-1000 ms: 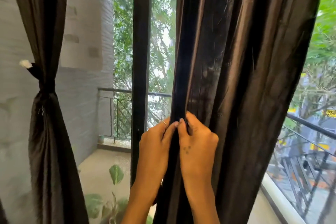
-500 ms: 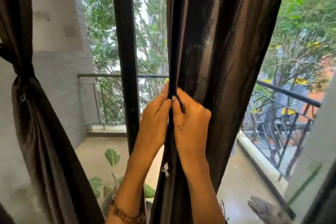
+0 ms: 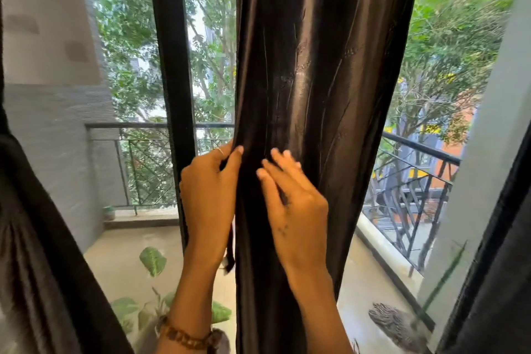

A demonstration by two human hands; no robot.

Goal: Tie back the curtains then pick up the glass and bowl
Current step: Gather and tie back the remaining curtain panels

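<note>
The gathered curtain (image 3: 316, 95) hides the left fingertips; its top is cropped.

Balcony railing (image 3: 161, 125), potted plant (image 3: 153, 261), trees (image 3: 448, 37) outside, grey wall (image 3: 51, 123)

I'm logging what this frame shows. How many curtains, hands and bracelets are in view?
Dark curtains: 3, one at centre, one at the left edge, one at the right edge
Hands: 2, left hand, right hand
Beaded bracelet: 1
Total: 6

Single head-worn wide view, close up on a dark curtain (image 3: 316, 95) dead ahead. Faces forward and slightly down, out through the window to a balcony railing (image 3: 416, 149) and trees (image 3: 448, 52) beyond.
</note>
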